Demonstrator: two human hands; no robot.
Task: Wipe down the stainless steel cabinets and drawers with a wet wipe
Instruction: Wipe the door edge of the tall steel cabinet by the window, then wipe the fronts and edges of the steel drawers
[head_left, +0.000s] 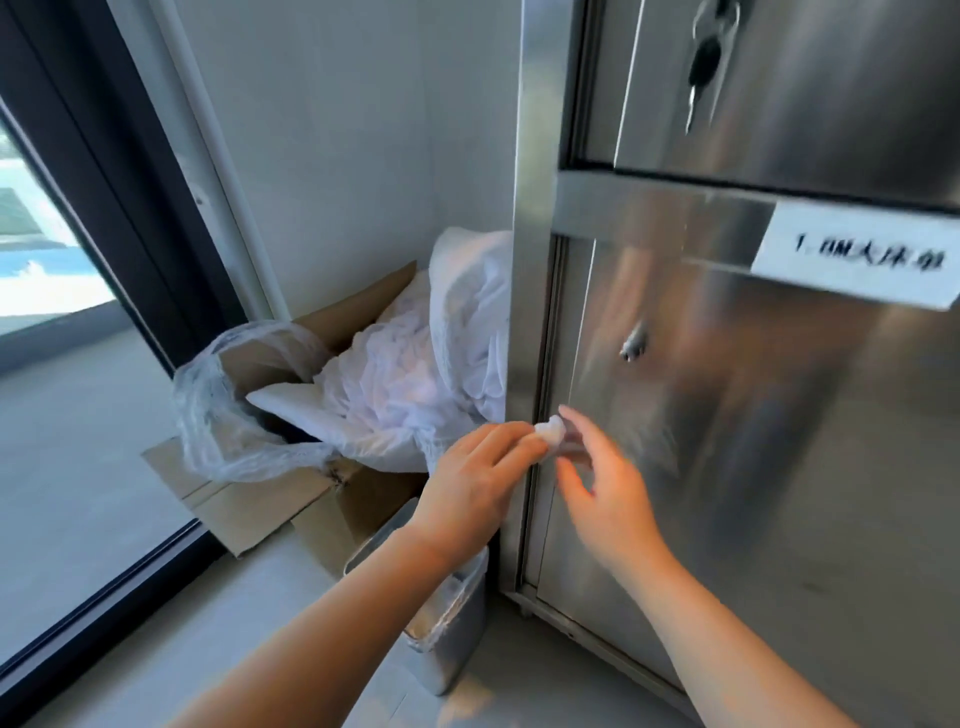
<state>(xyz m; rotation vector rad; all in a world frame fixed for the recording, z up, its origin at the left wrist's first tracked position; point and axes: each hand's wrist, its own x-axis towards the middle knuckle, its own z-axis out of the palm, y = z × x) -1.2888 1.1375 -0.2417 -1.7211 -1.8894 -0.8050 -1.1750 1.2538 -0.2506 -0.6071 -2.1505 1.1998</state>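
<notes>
Cardboard comes first on our left: we count one brown cardboard box (260, 499) on the floor by the dark-framed window (62, 249), its flaps open. In it sit white bundled linens (415, 374), spilling upward against the wall, and one clear plastic bag (218, 410) draped over its near edge. Just to the right and nearer to us stands one small grey bin (452, 644) with a thin liner; what it contains we cannot tell.

Next come our two bare hands. Our left hand (475, 480) is curled, its fingertips pinching one small white wet wipe (550, 432), bunched into a wad with no clear long axis; the wad sticks out to the right, toward the steel. It sits at the left edge of the lower cabinet door (753, 441), near the vertical frame post (532, 312); whether it touches the metal we cannot tell. Our right hand (605, 486) is loosely spread and blurred, fingers reaching up-left to the wad; it grips nothing that we can make out.

Further right, the stainless steel cabinet shows two doors, upper and lower. The upper one carries a bunch of keys (704, 62) hanging from its lock; one white label (857, 254) with blurred printing is on the bar between them, and the lower one has a small keyhole (634, 345).
</notes>
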